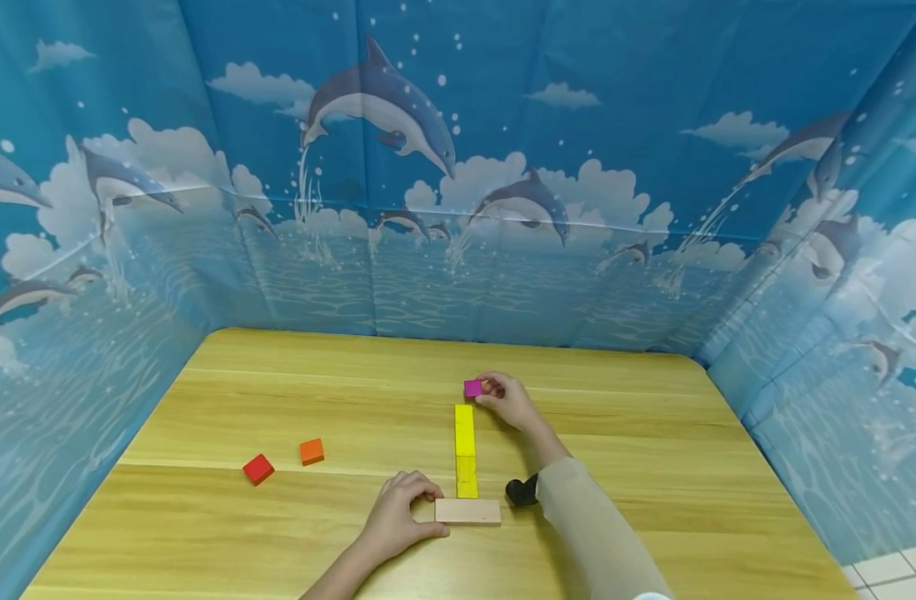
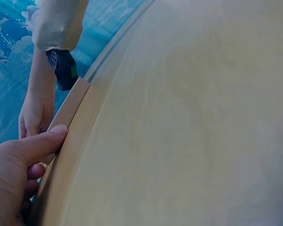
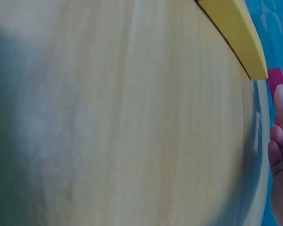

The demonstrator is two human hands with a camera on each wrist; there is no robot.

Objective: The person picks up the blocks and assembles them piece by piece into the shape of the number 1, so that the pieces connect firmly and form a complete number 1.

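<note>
My left hand (image 1: 400,517) pinches the left end of a plain wooden block (image 1: 468,512), thumb on its near side and fingers on the far side. The left wrist view also shows the thumb pressed to this block (image 2: 70,106). Two yellow blocks (image 1: 465,432) run end to end in a line away from its far side. Just past their far end, my right hand (image 1: 510,402) holds a small magenta block (image 1: 473,389) between thumb and fingers. Seen from the right wrist, the magenta block (image 3: 276,81) appears beside the yellow block's end (image 3: 243,37).
An orange block (image 1: 312,452) and a red block (image 1: 258,469) lie to the left on the wooden table (image 1: 615,542). A black wrist device (image 1: 521,491) sticks out by the right sleeve. A dolphin-print curtain (image 1: 458,275) surrounds the table's back and sides.
</note>
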